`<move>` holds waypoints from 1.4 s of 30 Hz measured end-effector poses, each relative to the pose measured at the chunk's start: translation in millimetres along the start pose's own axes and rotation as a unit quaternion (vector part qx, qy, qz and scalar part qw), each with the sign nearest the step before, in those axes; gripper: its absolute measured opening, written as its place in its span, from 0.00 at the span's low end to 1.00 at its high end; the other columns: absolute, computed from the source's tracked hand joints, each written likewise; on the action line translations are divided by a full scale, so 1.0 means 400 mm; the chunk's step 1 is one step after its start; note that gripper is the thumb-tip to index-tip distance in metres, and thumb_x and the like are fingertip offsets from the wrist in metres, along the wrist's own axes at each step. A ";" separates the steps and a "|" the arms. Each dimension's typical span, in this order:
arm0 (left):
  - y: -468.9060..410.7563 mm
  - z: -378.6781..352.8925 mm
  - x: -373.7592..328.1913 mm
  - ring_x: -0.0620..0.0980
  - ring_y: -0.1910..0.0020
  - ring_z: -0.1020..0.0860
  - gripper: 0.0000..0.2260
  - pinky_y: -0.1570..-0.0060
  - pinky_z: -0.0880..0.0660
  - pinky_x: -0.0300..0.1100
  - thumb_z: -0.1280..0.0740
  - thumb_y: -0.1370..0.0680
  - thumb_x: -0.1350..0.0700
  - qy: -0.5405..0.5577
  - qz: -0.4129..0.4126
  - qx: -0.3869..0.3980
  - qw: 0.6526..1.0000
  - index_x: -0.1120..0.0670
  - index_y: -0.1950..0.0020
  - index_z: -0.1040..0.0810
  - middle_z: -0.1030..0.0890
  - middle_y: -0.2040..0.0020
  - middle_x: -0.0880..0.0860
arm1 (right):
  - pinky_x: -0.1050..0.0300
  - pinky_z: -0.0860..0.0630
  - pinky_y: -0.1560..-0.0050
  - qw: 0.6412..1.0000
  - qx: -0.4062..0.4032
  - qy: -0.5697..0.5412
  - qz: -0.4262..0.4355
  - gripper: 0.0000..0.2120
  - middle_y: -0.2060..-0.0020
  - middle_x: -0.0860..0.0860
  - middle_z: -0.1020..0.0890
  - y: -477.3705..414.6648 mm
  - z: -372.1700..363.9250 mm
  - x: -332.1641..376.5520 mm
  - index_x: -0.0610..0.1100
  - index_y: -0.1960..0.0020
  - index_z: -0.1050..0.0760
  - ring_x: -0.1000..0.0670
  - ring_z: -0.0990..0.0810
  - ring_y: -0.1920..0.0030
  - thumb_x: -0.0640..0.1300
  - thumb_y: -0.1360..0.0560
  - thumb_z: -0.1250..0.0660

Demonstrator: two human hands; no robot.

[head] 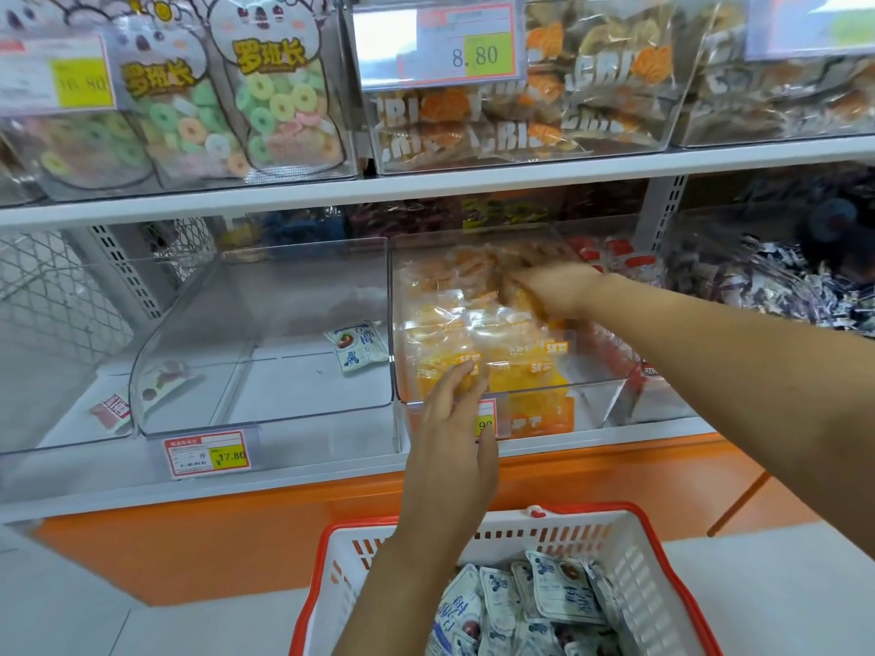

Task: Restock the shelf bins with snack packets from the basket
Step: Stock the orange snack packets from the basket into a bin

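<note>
Right hand [554, 291] reached into the middle bin [599, 400], lying low on the orange packets [473, 324]. Motion blur hid whether its fingers pinched one. Left hand [454, 419] was raised with its fingers loosely spread, the fingertips [463, 374] at the clear front wall of that bin and gripping nothing. The left bin [265, 324] stood just beside it, holding a single white-and-blue packet [357, 345] near the shared wall, with a price tag [207, 454] on its front. The upper shelf board [521, 175] overhung both bins. Below the hands, the basket [634, 570] held the white-and-blue snack packets [554, 594] and stood before the orange shelf base [189, 537] on a pale floor [781, 584].
</note>
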State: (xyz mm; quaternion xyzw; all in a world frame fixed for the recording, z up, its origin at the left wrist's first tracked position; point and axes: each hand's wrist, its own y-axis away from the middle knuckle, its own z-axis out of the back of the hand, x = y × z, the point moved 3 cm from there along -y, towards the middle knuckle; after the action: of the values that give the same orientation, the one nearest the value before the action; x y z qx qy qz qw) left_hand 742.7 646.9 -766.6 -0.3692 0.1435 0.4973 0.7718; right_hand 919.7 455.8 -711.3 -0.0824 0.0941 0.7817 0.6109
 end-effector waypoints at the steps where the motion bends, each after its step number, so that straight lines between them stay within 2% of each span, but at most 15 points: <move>1: 0.001 0.002 -0.001 0.35 0.31 0.42 0.23 0.38 0.42 0.27 0.40 0.20 0.56 -0.001 -0.003 0.001 1.000 0.45 0.26 0.36 0.43 0.26 0.39 | 0.45 0.41 0.29 0.999 0.000 0.035 -0.011 0.39 0.25 0.44 0.41 0.007 0.002 0.000 0.54 0.24 0.45 0.40 0.40 0.27 0.43 0.29 0.30; 5: 0.002 0.008 0.002 0.30 0.33 0.44 0.22 0.41 0.46 0.20 0.40 0.20 0.55 -0.001 -0.018 0.015 1.000 0.45 0.25 0.37 0.44 0.26 0.38 | 0.48 0.30 0.39 0.998 -0.027 0.037 -0.040 0.44 0.31 0.41 0.33 0.047 0.029 0.009 0.53 0.22 0.51 0.39 0.33 0.32 0.44 0.29 0.28; 9: 0.009 0.008 0.001 0.36 0.27 0.46 0.24 0.34 0.40 0.31 0.41 0.19 0.55 0.009 -0.011 0.024 1.000 0.43 0.24 0.42 0.49 0.25 0.35 | 0.50 0.26 0.44 0.996 -0.052 -0.045 -0.064 0.22 0.41 0.39 0.23 0.073 0.071 0.006 0.39 0.32 0.31 0.39 0.23 0.42 0.38 0.25 0.33; 12: 0.027 0.011 -0.015 0.34 0.26 0.49 0.25 0.40 0.47 0.17 0.42 0.19 0.55 0.034 -0.014 0.006 0.999 0.39 0.25 0.45 0.51 0.25 0.34 | 0.48 0.29 0.39 0.982 -0.146 -0.097 -0.065 0.18 0.39 0.38 0.26 0.118 0.094 0.002 0.37 0.37 0.28 0.39 0.25 0.40 0.42 0.24 0.33; 16: 0.077 0.007 -0.020 0.25 0.31 0.48 0.23 0.45 0.45 0.14 0.40 0.19 0.57 0.067 -0.024 -0.065 0.995 0.40 0.27 0.40 0.43 0.27 0.37 | 0.48 0.27 0.49 0.961 -0.221 -0.153 -0.059 0.11 0.48 0.40 0.24 0.214 0.097 0.015 0.38 0.46 0.27 0.38 0.24 0.48 0.44 0.23 0.35; 19: 0.128 -0.013 0.001 0.30 0.34 0.38 0.18 0.41 0.39 0.22 0.41 0.19 0.55 0.058 -0.008 -0.079 0.995 0.48 0.30 0.31 0.35 0.33 0.39 | 0.49 0.25 0.56 0.962 -0.207 -0.162 -0.069 0.09 0.57 0.42 0.19 0.285 0.085 0.045 0.41 0.54 0.25 0.39 0.21 0.54 0.47 0.24 0.35; 22: 0.178 -0.037 0.034 0.37 0.48 0.27 0.10 0.49 0.30 0.31 0.39 0.19 0.56 0.042 0.018 0.013 0.999 0.52 0.40 0.23 0.24 0.47 0.42 | 0.54 0.31 0.62 0.962 -0.196 -0.180 -0.067 0.13 0.63 0.46 0.21 0.366 0.059 0.109 0.42 0.57 0.25 0.44 0.24 0.59 0.52 0.23 0.35; 24: 0.218 -0.069 0.076 0.46 0.58 0.23 0.07 0.58 0.26 0.40 0.40 0.20 0.54 0.009 0.087 0.160 0.983 0.53 0.50 0.22 0.20 0.56 0.47 | 0.55 0.36 0.64 0.958 -0.180 -0.216 -0.048 0.14 0.67 0.49 0.25 0.424 0.014 0.174 0.43 0.60 0.27 0.48 0.28 0.63 0.53 0.23 0.35; 26: 0.280 -0.108 0.135 0.50 0.65 0.26 0.09 0.65 0.30 0.41 0.39 0.20 0.54 -0.047 0.163 0.323 0.931 0.54 0.59 0.25 0.23 0.63 0.52 | 0.55 0.36 0.66 0.968 -0.109 -0.224 -0.026 0.16 0.70 0.50 0.27 0.476 -0.063 0.249 0.45 0.63 0.30 0.48 0.28 0.65 0.54 0.22 0.37; 29: 0.394 -0.148 0.201 0.50 0.65 0.31 0.13 0.66 0.35 0.41 0.35 0.23 0.51 -0.114 0.214 0.465 0.852 0.52 0.65 0.32 0.31 0.65 0.51 | 0.60 0.35 0.71 0.970 0.111 -0.215 -0.009 0.18 0.73 0.53 0.30 0.545 -0.244 0.348 0.46 0.66 0.33 0.54 0.31 0.70 0.54 0.22 0.37; 31: 0.470 -0.159 0.224 0.50 0.55 0.26 0.09 0.56 0.30 0.40 0.33 0.24 0.46 -0.139 0.222 0.528 0.808 0.50 0.53 0.26 0.26 0.55 0.51 | 0.63 0.32 0.68 0.937 0.255 -0.237 -0.016 0.20 0.79 0.55 0.31 0.606 -0.368 0.394 0.45 0.70 0.34 0.58 0.32 0.77 0.50 0.23 0.35; 34: 0.539 -0.168 0.237 0.51 0.39 0.26 0.27 0.43 0.29 0.41 0.32 0.26 0.39 -0.119 0.232 0.549 0.794 0.52 0.33 0.28 0.25 0.36 0.52 | 0.57 0.25 0.60 0.882 0.436 -0.175 0.023 0.15 0.72 0.50 0.23 0.712 -0.512 0.451 0.41 0.68 0.30 0.54 0.27 0.72 0.44 0.23 0.36; 37: 0.545 -0.176 0.226 0.51 0.40 0.26 0.26 0.48 0.31 0.39 0.33 0.25 0.40 -0.121 0.236 0.537 0.801 0.55 0.34 0.28 0.24 0.37 0.54 | 0.52 0.24 0.44 0.833 0.520 -0.190 0.021 0.13 0.43 0.41 0.22 0.791 -0.587 0.508 0.37 0.40 0.26 0.46 0.22 0.50 0.40 0.23 0.37; 39: 0.539 -0.183 0.215 0.53 0.41 0.26 0.25 0.48 0.31 0.41 0.34 0.24 0.42 -0.140 0.234 0.540 0.796 0.57 0.35 0.28 0.24 0.38 0.55 | 0.50 0.25 0.41 0.825 0.520 -0.220 0.011 0.17 0.40 0.42 0.24 0.812 -0.609 0.537 0.42 0.35 0.29 0.44 0.23 0.43 0.40 0.24 0.36; 42: 0.536 -0.191 0.201 0.54 0.42 0.25 0.24 0.48 0.30 0.41 0.34 0.24 0.42 -0.156 0.221 0.541 0.796 0.59 0.37 0.27 0.23 0.40 0.57 | 0.51 0.23 0.45 0.825 0.474 -0.301 -0.069 0.14 0.45 0.45 0.22 0.821 -0.644 0.562 0.42 0.38 0.27 0.45 0.22 0.47 0.40 0.24 0.36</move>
State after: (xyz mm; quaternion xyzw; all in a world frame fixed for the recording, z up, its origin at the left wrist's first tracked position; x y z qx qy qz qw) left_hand 603.9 695.7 -958.0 0.2332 0.3442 0.5463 0.7271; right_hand 550.5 525.6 -1000.5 0.4503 0.2585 0.5830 0.6249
